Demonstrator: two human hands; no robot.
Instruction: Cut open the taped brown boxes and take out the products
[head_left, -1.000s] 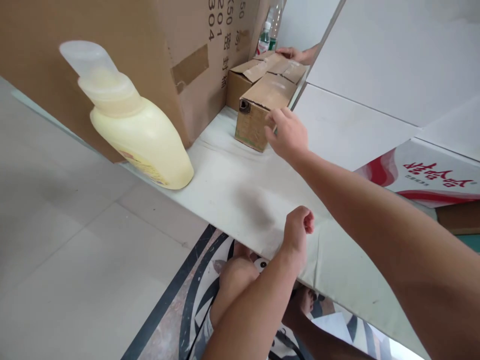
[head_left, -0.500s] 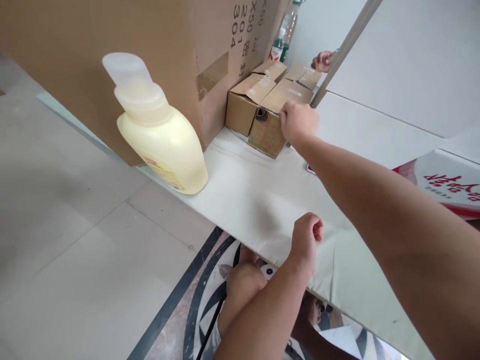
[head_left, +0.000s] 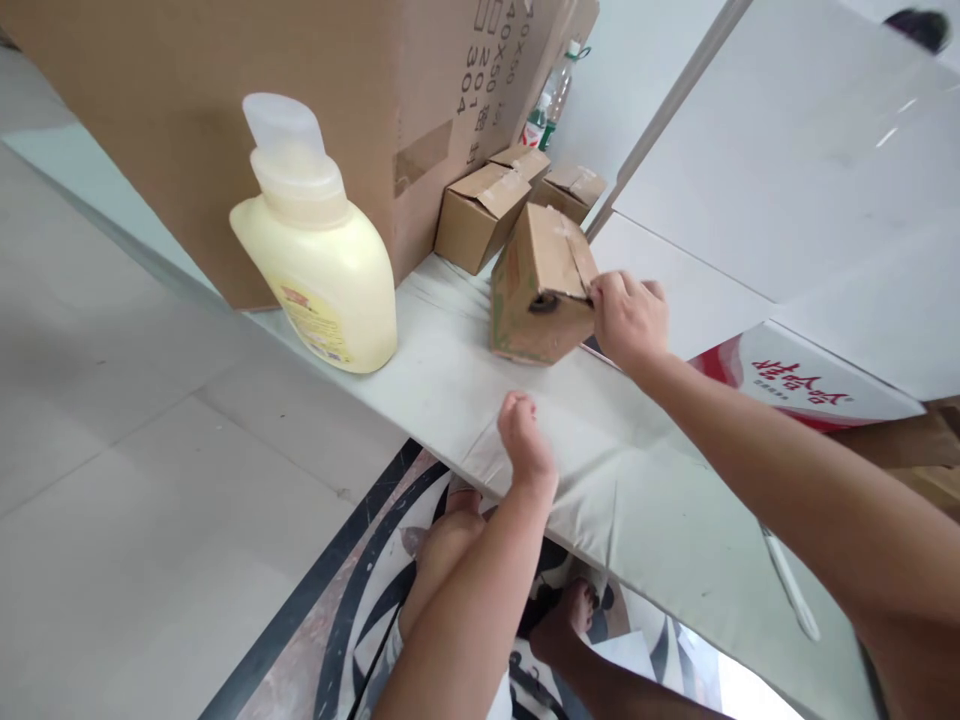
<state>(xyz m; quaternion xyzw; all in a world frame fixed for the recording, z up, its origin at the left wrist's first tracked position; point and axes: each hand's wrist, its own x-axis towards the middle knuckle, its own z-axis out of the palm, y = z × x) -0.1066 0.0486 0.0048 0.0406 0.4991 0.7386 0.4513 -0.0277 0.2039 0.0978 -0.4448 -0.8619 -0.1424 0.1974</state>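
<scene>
My right hand (head_left: 631, 318) grips the upper right edge of a small cardboard box (head_left: 517, 310), which stands turned and somewhat tilted on the pale covered table (head_left: 442, 390). A dark round hole shows in the box's near face, close to the top. My left hand (head_left: 526, 437) is curled in a loose fist above the table's front edge, just short of the box and apart from it. Its fingertips are partly turned away, and I see nothing held in it. To the left stands a pale yellow detergent bottle (head_left: 330, 275) with a translucent cap.
Behind the bottle rises a large cardboard carton (head_left: 300, 60). Smaller cardboard boxes (head_left: 480, 215) sit beside it, with plastic bottles (head_left: 551, 100) at the back. A white and red printed box (head_left: 795, 375) stands on the right, near a white-handled tool (head_left: 791, 585).
My right hand has pulled the small box toward me, away from the other boxes, and turned it. My left hand has moved left and nearer to it. The other person's hand has left view.
</scene>
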